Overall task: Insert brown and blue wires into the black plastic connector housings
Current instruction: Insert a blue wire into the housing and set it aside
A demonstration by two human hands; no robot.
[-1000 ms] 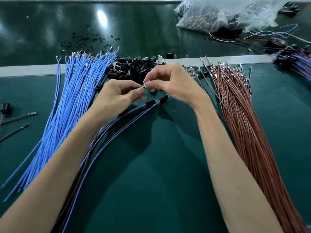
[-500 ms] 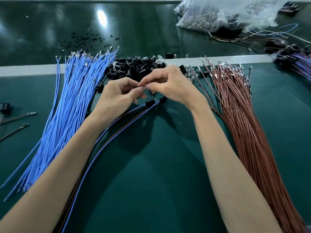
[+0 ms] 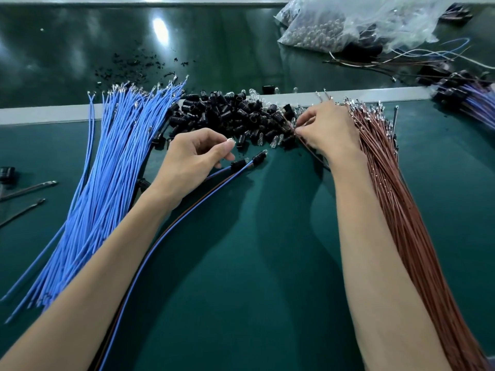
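Note:
A fan of blue wires point(image 3: 112, 170) lies on the left and a fan of brown wires point(image 3: 401, 210) on the right. Between them, at the back, is a pile of black connector housings point(image 3: 230, 111). My right hand point(image 3: 329, 129) is at the pile's right edge and pinches one brown wire point(image 3: 310, 148) near its metal tip. In front of the pile hovers my left hand point(image 3: 195, 159), its fingers curled; whether it holds anything is hidden. Two wired housings point(image 3: 249, 162) lie just right of it, and their blue and brown leads run under my left wrist.
Small clear bulbs point(image 3: 276, 141) are mixed into the pile's front. A plastic bag point(image 3: 348, 25) sits at the back right, with finished assemblies point(image 3: 471, 103) at the far right. Metal pins point(image 3: 26, 187) lie at the left edge. A grey strip point(image 3: 53, 113) crosses the green mat.
The hands were pinched together over the wired housings. My right hand has since moved right and back to the brown wires and taken one; my left hand stayed nearly in place.

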